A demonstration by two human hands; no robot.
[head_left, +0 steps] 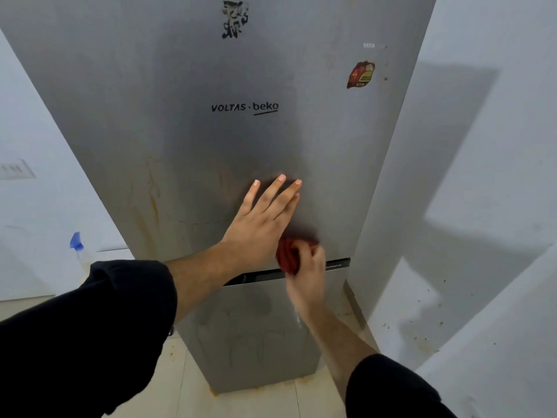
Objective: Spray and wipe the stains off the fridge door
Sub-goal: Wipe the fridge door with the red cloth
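Note:
The grey fridge door fills the middle of the view, with yellowish drip stains on its lower left. My left hand presses flat on the door with straight fingers. Just below and to the right of it, my right hand grips a bunched red cloth against the door's bottom edge, blurred. A spray bottle with a blue head stands left of the fridge, apart from both hands.
A lower fridge door with faint smears sits below the gap. White walls close in on the right and left. A red sticker and a torn black sticker mark the upper door. Tiled floor lies below.

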